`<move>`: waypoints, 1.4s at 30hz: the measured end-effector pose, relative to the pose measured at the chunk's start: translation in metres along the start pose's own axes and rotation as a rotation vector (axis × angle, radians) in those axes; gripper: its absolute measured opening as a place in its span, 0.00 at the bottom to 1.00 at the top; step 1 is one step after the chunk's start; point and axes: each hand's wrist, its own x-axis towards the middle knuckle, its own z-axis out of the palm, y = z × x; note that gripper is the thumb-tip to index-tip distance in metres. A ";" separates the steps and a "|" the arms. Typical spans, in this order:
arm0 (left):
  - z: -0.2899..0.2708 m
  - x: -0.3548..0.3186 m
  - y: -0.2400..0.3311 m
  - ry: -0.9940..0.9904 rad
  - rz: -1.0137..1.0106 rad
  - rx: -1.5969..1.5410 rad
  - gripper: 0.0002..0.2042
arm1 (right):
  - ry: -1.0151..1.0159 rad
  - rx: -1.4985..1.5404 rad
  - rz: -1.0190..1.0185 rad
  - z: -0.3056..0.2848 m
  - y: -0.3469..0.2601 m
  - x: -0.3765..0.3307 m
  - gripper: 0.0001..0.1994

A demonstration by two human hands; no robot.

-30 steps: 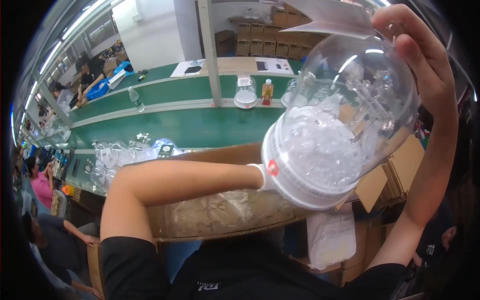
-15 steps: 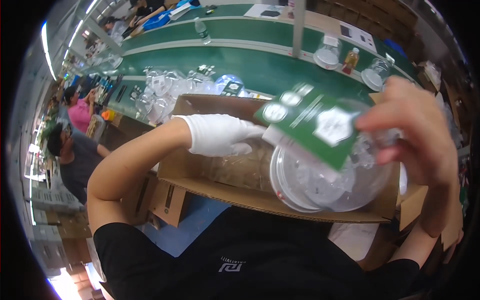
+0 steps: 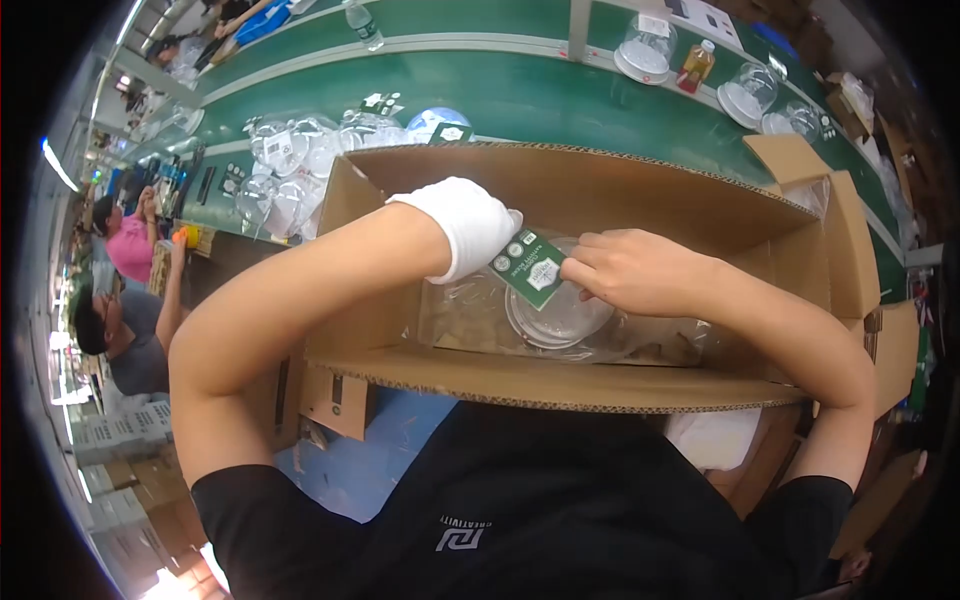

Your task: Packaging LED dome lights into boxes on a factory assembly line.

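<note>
A clear round plastic container (image 3: 568,325) with a pale lid-like rim lies on its side in a long cardboard box (image 3: 600,385). Attached to it or resting against it is a green card (image 3: 535,268) with white print. My right hand (image 3: 630,272) is closed, pinching the card's right edge between thumb and fingers. My left hand (image 3: 478,225), in a white glove, bends down into the box beside the card's left corner. Its fingers point away and are mostly hidden, so its grip does not show.
Clear plastic film (image 3: 660,340) lines the box bottom. Beyond the box, several clear containers (image 3: 290,150) are heaped on the green bench (image 3: 500,95). More domed containers (image 3: 645,50) and a drink bottle (image 3: 697,66) stand at the far right. Two people sit at the left.
Both hands have gone down into the box, bringing the container and its green card lower. The right hand has moved left and down, and the card is farther from my head.
</note>
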 end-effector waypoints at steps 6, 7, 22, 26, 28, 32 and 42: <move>-0.004 0.021 0.021 0.239 0.175 -0.231 0.25 | 0.180 0.077 0.025 0.038 0.007 -0.002 0.12; 0.000 0.028 0.025 0.207 0.220 -0.324 0.26 | 0.122 0.030 0.098 0.040 0.005 -0.007 0.13; 0.034 0.096 0.069 0.347 0.555 -0.189 0.12 | -0.620 0.077 0.498 0.013 0.015 -0.032 0.36; 0.024 0.101 0.077 0.354 0.618 -0.140 0.07 | -0.752 0.355 0.473 0.009 0.037 -0.042 0.26; 0.020 0.096 0.070 0.392 0.592 -0.108 0.07 | -0.873 0.320 0.586 0.011 0.047 -0.047 0.28; 0.012 0.031 0.036 0.396 0.197 -0.263 0.13 | -1.075 0.249 0.508 0.030 0.058 -0.061 0.35; 0.008 -0.118 0.032 1.230 -0.325 -0.728 0.04 | 0.195 1.543 0.367 0.000 -0.051 -0.055 0.32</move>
